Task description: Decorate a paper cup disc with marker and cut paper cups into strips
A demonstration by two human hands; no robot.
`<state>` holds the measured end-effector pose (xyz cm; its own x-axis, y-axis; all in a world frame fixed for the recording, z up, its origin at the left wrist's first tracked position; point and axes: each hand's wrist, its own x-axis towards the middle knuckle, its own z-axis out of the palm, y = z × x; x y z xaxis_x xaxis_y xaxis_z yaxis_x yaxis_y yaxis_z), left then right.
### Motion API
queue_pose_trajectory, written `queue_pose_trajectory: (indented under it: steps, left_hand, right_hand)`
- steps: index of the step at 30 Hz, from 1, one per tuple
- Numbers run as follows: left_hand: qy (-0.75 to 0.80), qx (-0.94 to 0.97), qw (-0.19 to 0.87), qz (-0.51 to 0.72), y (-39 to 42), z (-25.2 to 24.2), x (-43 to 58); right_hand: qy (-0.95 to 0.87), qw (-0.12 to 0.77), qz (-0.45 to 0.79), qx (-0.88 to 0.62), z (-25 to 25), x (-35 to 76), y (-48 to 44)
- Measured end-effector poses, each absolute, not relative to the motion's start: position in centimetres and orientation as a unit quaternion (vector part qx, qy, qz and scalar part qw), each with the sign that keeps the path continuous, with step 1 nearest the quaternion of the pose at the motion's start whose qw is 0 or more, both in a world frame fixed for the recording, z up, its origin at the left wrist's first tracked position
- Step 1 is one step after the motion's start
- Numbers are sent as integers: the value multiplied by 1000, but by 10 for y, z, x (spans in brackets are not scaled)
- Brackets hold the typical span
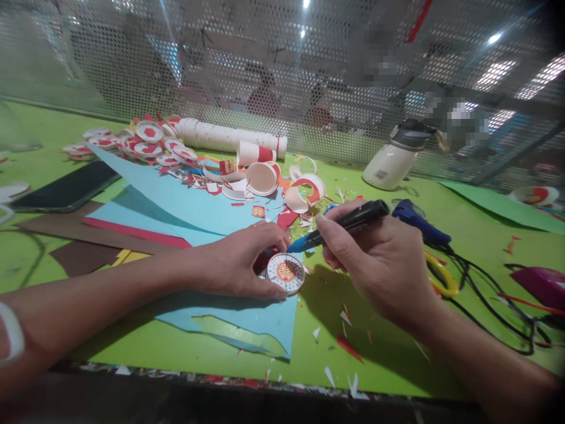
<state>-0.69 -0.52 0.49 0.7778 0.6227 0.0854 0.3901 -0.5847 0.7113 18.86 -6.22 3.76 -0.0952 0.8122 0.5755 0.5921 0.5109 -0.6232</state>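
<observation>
My left hand [241,262] pinches a small round paper-cup base [286,272], white with a red rim and a red emblem, against a light blue paper sheet [189,209]. My right hand [375,259] grips a black marker with a blue tip [335,228], slanted down to the left. The tip hovers right at the upper edge of the round piece. Both hands are closed around what they hold.
Cut red-and-white paper cups [265,175], a long stack of cups [229,136] and several round cup bases [145,141] lie behind. Brown and red paper [88,232], a dark phone [70,187], a white bottle [392,159], a blue glue gun [419,221], yellow scissors [441,277] and black cables [489,300] surround the green table [388,359].
</observation>
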Motion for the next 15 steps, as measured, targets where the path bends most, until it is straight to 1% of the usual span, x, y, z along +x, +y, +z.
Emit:
queue_pose_trajectory:
  steps: [4, 8, 15]
  left_hand:
    - [286, 870, 366, 163, -5, 4, -6]
    - [280, 866, 381, 160, -5, 4, -6]
    - [281, 864, 388, 157, -6, 4, -6]
  right_hand:
    - [-741, 444, 132, -487, 33, 189, -61]
    - [-759, 421, 108, -485, 29, 191, -59]
    - [-770, 417, 99, -474, 29, 191, -58]
